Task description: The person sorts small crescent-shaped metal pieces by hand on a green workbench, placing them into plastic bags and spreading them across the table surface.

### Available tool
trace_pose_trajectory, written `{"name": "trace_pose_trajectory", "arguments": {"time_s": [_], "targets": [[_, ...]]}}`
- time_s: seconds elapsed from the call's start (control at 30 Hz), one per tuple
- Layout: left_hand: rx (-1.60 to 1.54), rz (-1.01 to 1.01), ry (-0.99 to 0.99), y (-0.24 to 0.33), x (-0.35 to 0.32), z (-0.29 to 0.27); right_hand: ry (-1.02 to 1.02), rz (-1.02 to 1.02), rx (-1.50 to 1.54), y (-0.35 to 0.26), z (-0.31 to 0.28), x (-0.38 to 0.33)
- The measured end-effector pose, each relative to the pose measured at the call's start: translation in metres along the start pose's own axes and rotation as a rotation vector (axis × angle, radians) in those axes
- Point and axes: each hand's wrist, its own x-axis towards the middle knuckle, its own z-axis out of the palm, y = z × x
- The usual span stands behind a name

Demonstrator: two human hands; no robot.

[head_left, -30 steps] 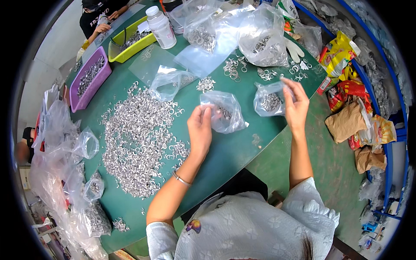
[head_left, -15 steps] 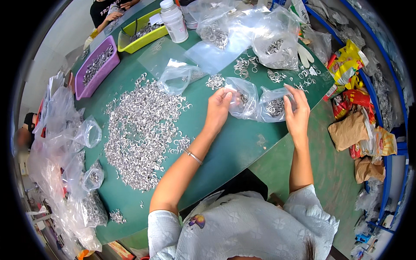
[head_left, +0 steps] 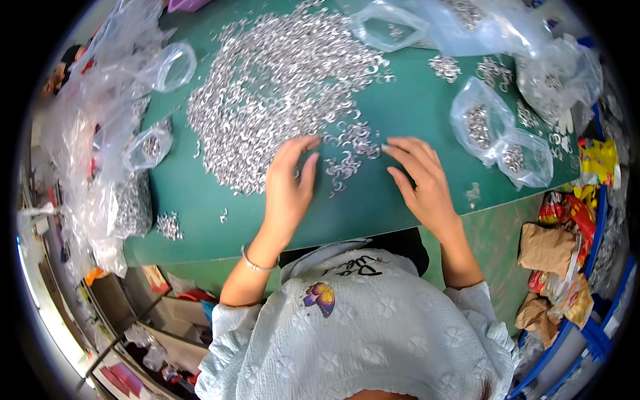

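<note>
A broad heap of small silvery curved metal pieces (head_left: 267, 93) is spread over the green tabletop. At its lower right edge lies a small looser cluster (head_left: 347, 157) of the same pieces. My left hand (head_left: 290, 173) is at the left of this cluster, thumb and fingers apart, its fingertips beside the heap. On the cluster's other side is my right hand (head_left: 421, 177), fingers stretched out and nothing in it. Farther right stand two open clear plastic bags, a larger bag (head_left: 481, 123) and a smaller bag (head_left: 525, 159), both with metal pieces inside.
More clear bags (head_left: 100, 107) crowd the table's left side, one packed with pieces (head_left: 130, 207). Another open bag (head_left: 389, 27) lies beyond the heap. Small piles (head_left: 445, 67) dot the far right. Blue shelving (head_left: 593, 247) with packets stands right of the table.
Both hands have left the two plastic bags and moved left, to either side of the small cluster by the heap. The view has shifted toward the table's near edge.
</note>
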Motion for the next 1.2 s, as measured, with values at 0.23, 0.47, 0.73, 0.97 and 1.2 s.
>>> {"name": "trace_pose_trajectory", "arguments": {"time_s": [0.23, 0.47, 0.73, 0.97, 1.2], "targets": [[0.271, -0.009, 0.04, -0.008, -0.084, -0.002, -0.188, -0.01, -0.115, -0.026, 0.05, 0.006], [0.188, -0.029, 0.044, -0.019, -0.097, -0.002, -0.079, -0.168, -0.172, -0.052, 0.062, -0.01], [0.316, -0.113, 0.245, -0.036, -0.102, -0.022, 0.061, -0.098, -0.153, -0.031, 0.063, -0.01], [0.234, -0.087, 0.159, -0.032, -0.104, -0.013, -0.164, -0.175, 0.022, -0.058, 0.083, -0.001], [0.17, -0.073, 0.131, -0.025, -0.107, -0.011, -0.051, -0.151, -0.002, -0.055, 0.095, 0.03]]}}
